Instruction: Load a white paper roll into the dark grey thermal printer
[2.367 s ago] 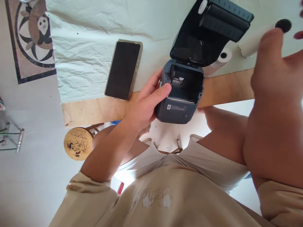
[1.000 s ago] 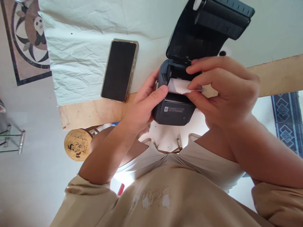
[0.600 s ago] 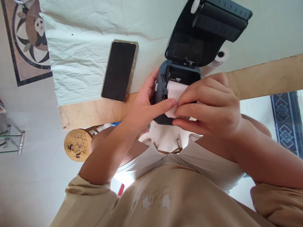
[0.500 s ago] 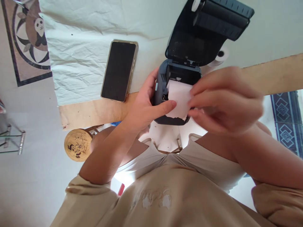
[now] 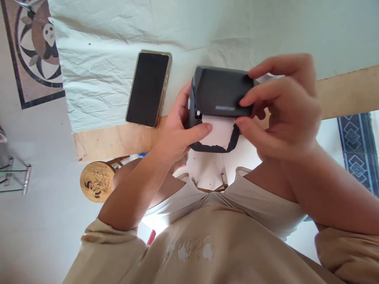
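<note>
Dark plastic, rigid and light: you clamped the printer (image 5: 220, 106) at the table (image 5: 118, 138) edge, left hand (image 5: 177, 132) gripping its side, thumb pinning flimsy paper (image 5: 218, 133); right hand (image 5: 284, 110) pinched the lid.

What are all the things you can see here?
printer: one, dark grey, lid shut, at the table's near edge
paper strip: one, white, sticking out of the printer's front
phone: one, black screen, flat on the cloth left of the printer
cloth: one, white, wrinkled, over the table
table: one, light wood
stool: one, round, panda picture, on the floor
rug: one, panda design, top left
left hand: holds the printer's side, thumb on the paper
right hand: fingers on the lid
</note>
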Tool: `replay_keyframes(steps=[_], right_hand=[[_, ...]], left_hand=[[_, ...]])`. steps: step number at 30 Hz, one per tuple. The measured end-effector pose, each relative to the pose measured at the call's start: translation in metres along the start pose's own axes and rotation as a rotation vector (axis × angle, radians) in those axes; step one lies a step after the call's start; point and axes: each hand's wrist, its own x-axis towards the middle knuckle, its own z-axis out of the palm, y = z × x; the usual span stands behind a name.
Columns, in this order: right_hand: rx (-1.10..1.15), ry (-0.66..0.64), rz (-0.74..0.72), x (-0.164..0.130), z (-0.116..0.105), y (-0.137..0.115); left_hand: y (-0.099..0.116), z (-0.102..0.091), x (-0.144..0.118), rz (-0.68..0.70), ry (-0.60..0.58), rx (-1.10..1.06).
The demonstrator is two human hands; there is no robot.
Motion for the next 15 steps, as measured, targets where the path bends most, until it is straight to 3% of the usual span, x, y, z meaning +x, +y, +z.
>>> replay_keyframes(steps=[7,12,15], right_hand=[[0.359,-0.214,0.348,-0.007,0.013,-0.003],[0.388,-0.243,0.403,-0.009,0.02,0.0],[0.266,-0.259,0.334,-0.009,0.019,0.001]], left_hand=[[-0.005,0.003,-0.002,0.113,-0.095,-0.156],[0.002,0.008,-0.006,0.024,-0.058,-0.07],[0.003,0.007,-0.005,0.028,-0.024,-0.003]])
